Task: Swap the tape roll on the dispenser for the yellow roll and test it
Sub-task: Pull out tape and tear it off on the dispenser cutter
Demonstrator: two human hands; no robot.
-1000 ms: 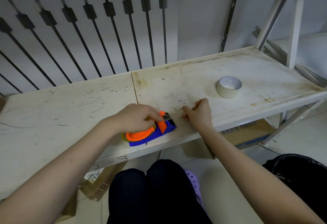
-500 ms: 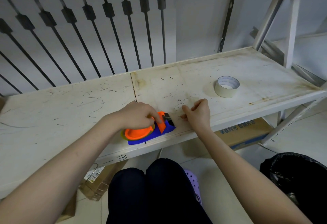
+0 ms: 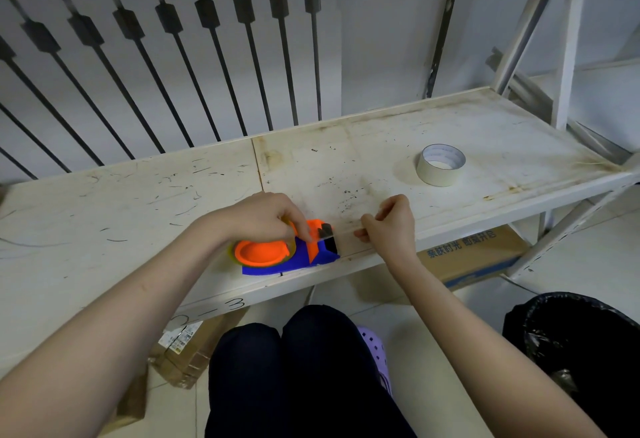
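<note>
A blue and orange tape dispenser [image 3: 304,254] lies on its side near the front edge of the white shelf [image 3: 138,202]. A yellowish roll [image 3: 231,253] shows as a thin rim around its orange hub. My left hand [image 3: 263,218] presses down on the dispenser, fingers by the cutter. My right hand [image 3: 389,223] pinches a strip of clear tape [image 3: 346,230] stretched from the cutter towards the right. A beige tape roll [image 3: 440,165] stands apart on the shelf at the back right.
A metal railing [image 3: 173,57] stands behind the shelf. Cardboard boxes [image 3: 474,254] sit under it. A black-lined bin [image 3: 581,351] is on the floor at the right. My knees [image 3: 294,368] are below the shelf's front edge.
My right hand has drawn to the right, away from the cutter, and a longer strip of tape now spans the gap. The left hand stays on the dispenser.
</note>
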